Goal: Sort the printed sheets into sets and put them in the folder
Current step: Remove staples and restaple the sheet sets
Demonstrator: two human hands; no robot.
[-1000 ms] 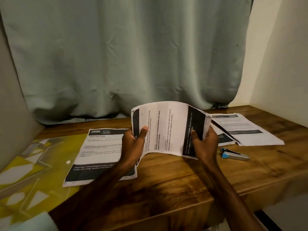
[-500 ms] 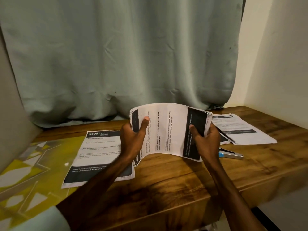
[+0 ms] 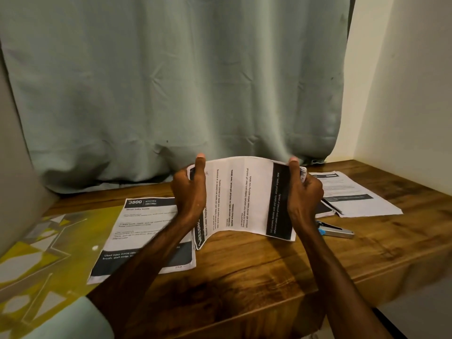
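A stack of printed sheets (image 3: pixel 244 196) stands on its long edge on the wooden table (image 3: pixel 256 270), bowed toward me, text running sideways. My left hand (image 3: pixel 190 192) grips its left end, thumb up along the front. My right hand (image 3: pixel 303 194) grips the right end over the black band. A second set with a "3800 KITCHEN" header (image 3: pixel 144 223) lies flat at the left, partly under my left forearm. A third pile of sheets (image 3: pixel 354 194) lies at the right rear. The yellow patterned folder (image 3: pixel 41 253) lies at the far left under the second set's edge.
A blue and silver stapler (image 3: pixel 335 231) lies just right of my right wrist. A grey-green curtain (image 3: pixel 171 81) hangs behind the table, a cream wall (image 3: pixel 411 94) closes the right side. The table's front edge runs near my forearms.
Both hands have turned the stack more upright onto its lower edge on the table, and both thumbs now point up along its ends. The other piles lie unchanged.
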